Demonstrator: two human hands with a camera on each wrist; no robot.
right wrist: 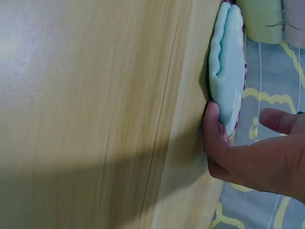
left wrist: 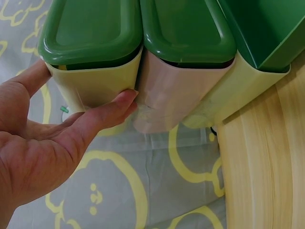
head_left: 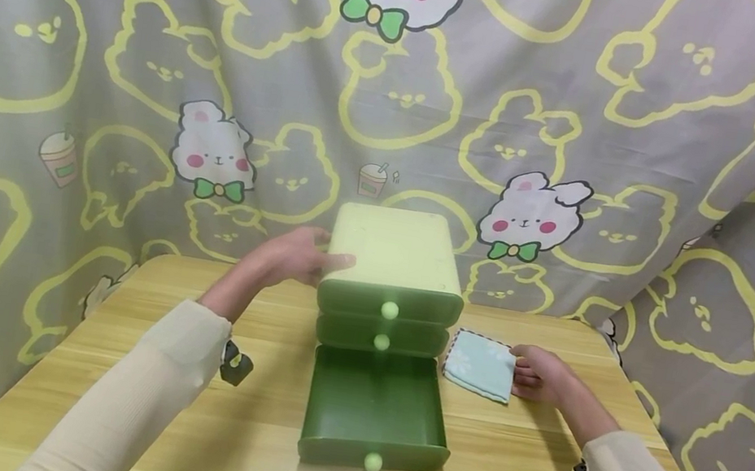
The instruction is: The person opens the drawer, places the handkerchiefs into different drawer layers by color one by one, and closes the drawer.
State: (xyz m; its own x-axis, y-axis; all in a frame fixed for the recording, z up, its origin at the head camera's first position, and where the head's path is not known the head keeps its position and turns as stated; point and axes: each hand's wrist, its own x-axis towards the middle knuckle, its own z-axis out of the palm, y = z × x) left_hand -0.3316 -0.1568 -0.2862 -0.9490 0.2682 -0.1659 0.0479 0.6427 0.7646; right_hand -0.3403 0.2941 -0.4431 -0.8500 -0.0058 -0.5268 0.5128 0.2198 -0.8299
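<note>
A small drawer cabinet (head_left: 391, 246) with a pale yellow top and green drawer fronts stands on the table. My left hand (head_left: 306, 255) holds its upper left corner, digits spanning the top and left side; in the left wrist view that hand (left wrist: 57, 138) touches the uppermost tier. Pulled far out, the bottom drawer (head_left: 381, 401) shows a bare green inside. Right of the cabinet lies a folded light blue towel (head_left: 481, 365) with white flowers and a dark checked edging. At the towel's right edge, my right hand (head_left: 544, 375) touches it with its fingers; the thumb stands apart in the right wrist view.
The wooden table (head_left: 255, 447) ends close behind the cabinet, before a grey curtain (head_left: 282, 89) with yellow bear outlines. Two upper drawers with round knobs (head_left: 389, 311) sit pushed in. The middle tier (left wrist: 176, 95) has a pinkish side.
</note>
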